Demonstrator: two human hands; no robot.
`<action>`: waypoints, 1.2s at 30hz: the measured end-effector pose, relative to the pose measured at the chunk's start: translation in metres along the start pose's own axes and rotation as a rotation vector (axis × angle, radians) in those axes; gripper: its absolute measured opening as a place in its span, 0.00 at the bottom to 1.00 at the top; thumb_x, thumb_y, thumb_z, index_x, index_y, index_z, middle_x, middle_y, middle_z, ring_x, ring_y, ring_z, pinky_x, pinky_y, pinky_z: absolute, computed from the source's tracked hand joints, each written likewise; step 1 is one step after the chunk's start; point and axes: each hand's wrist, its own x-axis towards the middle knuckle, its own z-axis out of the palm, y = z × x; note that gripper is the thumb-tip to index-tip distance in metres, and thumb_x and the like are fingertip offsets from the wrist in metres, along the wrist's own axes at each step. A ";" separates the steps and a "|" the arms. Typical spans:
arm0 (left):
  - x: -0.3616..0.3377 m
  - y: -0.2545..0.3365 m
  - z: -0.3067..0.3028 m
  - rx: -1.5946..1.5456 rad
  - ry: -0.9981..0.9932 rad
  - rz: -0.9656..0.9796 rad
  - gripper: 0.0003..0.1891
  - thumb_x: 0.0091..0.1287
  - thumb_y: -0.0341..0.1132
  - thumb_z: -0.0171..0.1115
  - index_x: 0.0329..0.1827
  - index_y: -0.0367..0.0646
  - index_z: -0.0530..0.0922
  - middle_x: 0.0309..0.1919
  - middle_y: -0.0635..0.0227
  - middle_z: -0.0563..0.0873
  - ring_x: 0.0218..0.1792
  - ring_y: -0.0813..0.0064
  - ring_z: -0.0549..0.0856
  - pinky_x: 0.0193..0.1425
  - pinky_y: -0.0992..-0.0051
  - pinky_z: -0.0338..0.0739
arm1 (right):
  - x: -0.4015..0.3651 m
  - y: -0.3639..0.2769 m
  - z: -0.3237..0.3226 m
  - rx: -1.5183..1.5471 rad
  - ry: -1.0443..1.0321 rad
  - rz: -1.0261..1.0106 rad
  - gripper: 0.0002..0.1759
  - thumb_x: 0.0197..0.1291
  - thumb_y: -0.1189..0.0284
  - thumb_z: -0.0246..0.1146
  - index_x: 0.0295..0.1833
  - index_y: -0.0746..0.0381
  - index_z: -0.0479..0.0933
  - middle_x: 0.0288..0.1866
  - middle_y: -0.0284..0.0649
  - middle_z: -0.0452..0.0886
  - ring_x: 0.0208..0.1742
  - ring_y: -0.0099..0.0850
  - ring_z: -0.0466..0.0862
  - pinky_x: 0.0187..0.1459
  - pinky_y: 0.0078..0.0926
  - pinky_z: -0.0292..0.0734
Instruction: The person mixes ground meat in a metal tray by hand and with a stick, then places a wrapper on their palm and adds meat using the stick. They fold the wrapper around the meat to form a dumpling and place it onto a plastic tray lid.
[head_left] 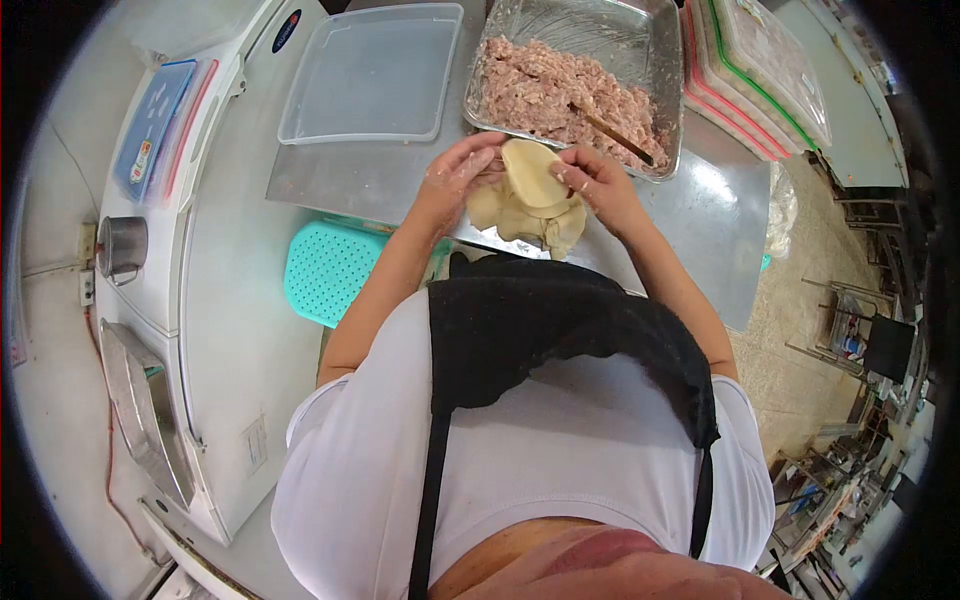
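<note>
Clearly, left hand point(455, 185) and right hand point(601, 185) hold dough point(533, 172), partly hiding wrappers point(487, 206) beneath.

Right hand point(600, 182) pinches pale dough disc point(532, 175); left hand point(455, 178) at its edge.

Both arms reach forward, elbows bent; left hand point(465, 180) and right hand point(596, 184) face each other, slightly apart, thumbs near curled fingers point(580, 158).
</note>
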 end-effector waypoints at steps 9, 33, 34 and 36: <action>-0.018 -0.035 -0.051 1.188 -0.017 0.322 0.12 0.61 0.34 0.64 0.46 0.40 0.80 0.40 0.59 0.82 0.40 0.57 0.81 0.45 0.65 0.76 | -0.007 -0.014 -0.017 -0.203 0.166 -0.072 0.13 0.64 0.64 0.64 0.32 0.64 0.78 0.24 0.27 0.71 0.28 0.16 0.68 0.30 0.20 0.64; -0.002 -0.003 -0.019 -0.291 0.179 0.063 0.15 0.71 0.33 0.56 0.56 0.34 0.74 0.50 0.58 0.83 0.50 0.68 0.84 0.55 0.67 0.81 | 0.001 0.030 0.012 0.132 0.004 0.135 0.13 0.66 0.60 0.62 0.36 0.60 0.78 0.30 0.27 0.74 0.31 0.18 0.74 0.33 0.23 0.72; -0.003 0.005 -0.027 -0.327 0.169 0.074 0.18 0.73 0.36 0.52 0.60 0.34 0.71 0.55 0.56 0.81 0.56 0.63 0.81 0.59 0.62 0.79 | 0.000 0.032 0.010 0.132 0.003 0.134 0.13 0.66 0.60 0.62 0.36 0.60 0.78 0.30 0.27 0.74 0.31 0.18 0.74 0.33 0.23 0.72; -0.003 0.018 -0.037 -0.450 0.181 0.087 0.18 0.74 0.37 0.51 0.60 0.34 0.71 0.56 0.56 0.80 0.57 0.62 0.80 0.61 0.60 0.77 | -0.004 0.032 0.006 -0.722 0.082 0.014 0.13 0.63 0.62 0.63 0.35 0.60 0.78 0.29 0.35 0.75 0.31 0.29 0.78 0.33 0.30 0.74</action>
